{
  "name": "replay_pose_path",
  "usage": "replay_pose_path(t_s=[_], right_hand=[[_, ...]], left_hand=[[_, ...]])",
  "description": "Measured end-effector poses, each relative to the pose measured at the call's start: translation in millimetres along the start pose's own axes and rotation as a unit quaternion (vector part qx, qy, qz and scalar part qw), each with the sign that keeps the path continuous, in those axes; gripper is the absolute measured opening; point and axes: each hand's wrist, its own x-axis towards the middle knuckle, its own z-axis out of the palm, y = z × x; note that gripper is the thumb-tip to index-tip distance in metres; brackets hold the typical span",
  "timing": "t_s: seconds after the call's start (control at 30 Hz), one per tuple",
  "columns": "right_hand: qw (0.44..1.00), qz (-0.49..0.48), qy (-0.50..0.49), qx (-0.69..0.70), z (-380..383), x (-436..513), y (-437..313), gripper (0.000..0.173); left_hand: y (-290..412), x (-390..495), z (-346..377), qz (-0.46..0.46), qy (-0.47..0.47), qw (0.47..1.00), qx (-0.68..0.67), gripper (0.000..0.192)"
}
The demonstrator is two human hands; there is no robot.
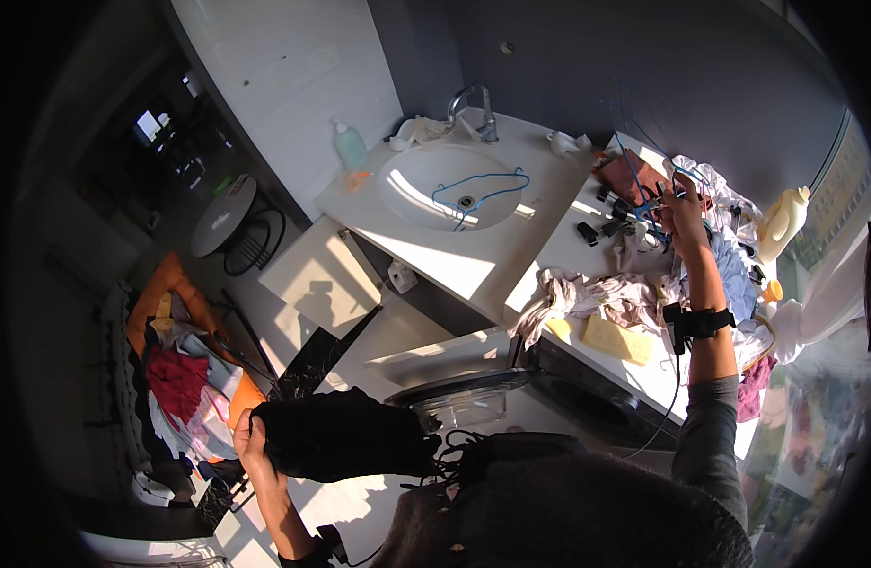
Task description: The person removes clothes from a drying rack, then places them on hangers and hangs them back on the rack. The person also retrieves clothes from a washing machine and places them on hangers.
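Note:
My left hand [254, 447] grips one end of a black fringed cloth [343, 437], which stretches in front of my body. My right hand [684, 213] is raised over the cluttered counter at the right, its fingers closed around blue wire hangers [644, 206]. Under and beside it lie black clips [598, 227], a brown cloth [634, 176] and a light blue garment [733, 273]. Another blue hanger [478, 188] rests in the white oval sink basin.
An open front-loading washer door [464, 401] juts out below the counter. A cream detergent bottle [783, 224], crumpled clothes [584, 295] and a yellow sponge [616, 341] are on the right. Leftward stands an orange container [162, 284] of clothes. An open cabinet door [322, 273] hangs below the sink.

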Motion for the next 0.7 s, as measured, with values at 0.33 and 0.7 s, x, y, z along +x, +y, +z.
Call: replay_pose_path(t_s=[0.33,0.7], right_hand=[[0.978,-0.131,0.150,-0.055,-81,-54,17,0.042],[0.920,-0.032,0.223,0.322,-72,-99,47,0.013]], left_hand=[[-2,-7,-29,-0.006,0.005,1.000,0.007,0.018],[-6,-9,-65,-0.016,-0.003,1.000,-0.021,0.013]])
